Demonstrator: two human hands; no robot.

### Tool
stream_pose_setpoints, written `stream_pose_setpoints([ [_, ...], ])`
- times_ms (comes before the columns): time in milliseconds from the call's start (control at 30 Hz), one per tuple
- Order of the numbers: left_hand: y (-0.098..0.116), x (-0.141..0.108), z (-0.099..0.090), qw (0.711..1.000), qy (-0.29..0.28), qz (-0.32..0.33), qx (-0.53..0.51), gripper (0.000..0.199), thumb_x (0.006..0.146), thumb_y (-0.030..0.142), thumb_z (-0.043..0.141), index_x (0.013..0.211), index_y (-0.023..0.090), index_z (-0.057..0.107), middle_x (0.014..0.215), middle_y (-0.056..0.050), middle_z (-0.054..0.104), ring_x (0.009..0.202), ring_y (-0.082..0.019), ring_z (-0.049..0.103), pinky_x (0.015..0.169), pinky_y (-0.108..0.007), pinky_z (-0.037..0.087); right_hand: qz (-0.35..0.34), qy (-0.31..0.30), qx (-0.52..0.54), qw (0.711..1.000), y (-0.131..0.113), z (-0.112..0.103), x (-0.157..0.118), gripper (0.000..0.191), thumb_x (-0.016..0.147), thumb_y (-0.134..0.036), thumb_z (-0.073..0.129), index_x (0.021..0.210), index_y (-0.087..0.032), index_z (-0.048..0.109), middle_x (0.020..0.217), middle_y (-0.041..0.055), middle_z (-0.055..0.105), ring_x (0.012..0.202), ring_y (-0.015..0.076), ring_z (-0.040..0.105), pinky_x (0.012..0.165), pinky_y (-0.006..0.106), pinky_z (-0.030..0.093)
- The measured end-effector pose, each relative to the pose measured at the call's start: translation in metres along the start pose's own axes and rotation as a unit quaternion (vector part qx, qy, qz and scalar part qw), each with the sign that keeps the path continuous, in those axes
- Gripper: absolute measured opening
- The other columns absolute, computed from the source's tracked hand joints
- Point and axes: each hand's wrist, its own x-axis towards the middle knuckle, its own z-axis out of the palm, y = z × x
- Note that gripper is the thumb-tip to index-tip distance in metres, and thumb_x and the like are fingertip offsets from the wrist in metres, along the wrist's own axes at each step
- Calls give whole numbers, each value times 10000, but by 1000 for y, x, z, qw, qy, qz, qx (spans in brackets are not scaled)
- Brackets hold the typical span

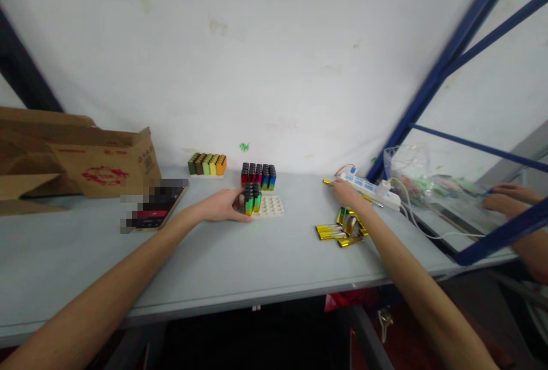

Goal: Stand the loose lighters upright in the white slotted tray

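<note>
At the middle of the table, my left hand (225,205) is curled against the left side of a group of green-and-gold lighters (252,200) with black tops. Its thumb lies low, by the edge of the white tray (270,206) they stand in; the tray's right part shows bare round holes. My right hand (345,192) reaches toward the wall, fingers bunched at a gold lighter (327,182) whose end sticks out to the left. Below that wrist lies a loose pile of shiny gold lighters (342,230), one of them greenish.
Behind the tray stand red, pink and blue lighters (258,175). Green-to-orange ones (207,164) are farther left. A phone (160,204) and an open cardboard box (107,167) lie left. At right are a power strip (372,188), cables, a blue frame (428,90) and another person's hands (505,198).
</note>
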Motion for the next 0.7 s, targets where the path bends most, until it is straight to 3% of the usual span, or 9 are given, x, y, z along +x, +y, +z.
stream_pose_setpoints([
  [100, 0, -1, 0, 1000, -6, 2, 7, 657, 690, 691, 721, 1091, 190, 578, 823, -14, 661, 706, -208, 615, 614, -283, 427, 23, -4, 7, 1000, 7, 0, -1, 453, 914, -53, 507, 1356, -74, 602, 1275, 217, 666, 1188, 252, 619, 1040, 313, 406],
  [233, 0, -1, 0, 1000, -10, 0, 10, 639, 695, 690, 718, 1072, 195, 574, 826, -16, 666, 705, -209, 615, 612, -283, 423, 34, -20, 14, 999, 11, 0, 3, 373, 912, -59, 517, 1248, -51, 679, 1214, 223, 686, 1161, 245, 627, 1027, 297, 403],
  [467, 2, 0, 1, 1000, -8, 0, 8, 673, 691, 691, 719, 1104, 181, 573, 834, -25, 670, 712, -217, 617, 614, -288, 425, -6, 12, 40, 999, -13, -6, -3, 274, 1011, -213, 480, 1132, -85, 689, 1152, 204, 702, 1093, 241, 642, 956, 299, 429],
  [600, 5, -1, -1, 1000, -5, -2, 3, 708, 664, 692, 731, 1126, 177, 579, 833, -22, 673, 715, -223, 625, 623, -291, 427, -31, 54, 119, 991, -38, -23, -8, 386, 1078, -246, 277, 1126, -97, 630, 827, 101, 726, 755, 171, 669, 786, 262, 464],
  [700, 7, -2, -2, 1000, -9, -3, -3, 702, 669, 685, 726, 1137, 183, 577, 831, -16, 670, 710, -220, 621, 620, -289, 427, -66, 125, 268, 953, -60, -42, -10, 352, 1037, -413, 440, 1148, -143, 638, 673, 7, 653, 575, 145, 590, 655, 258, 442],
])
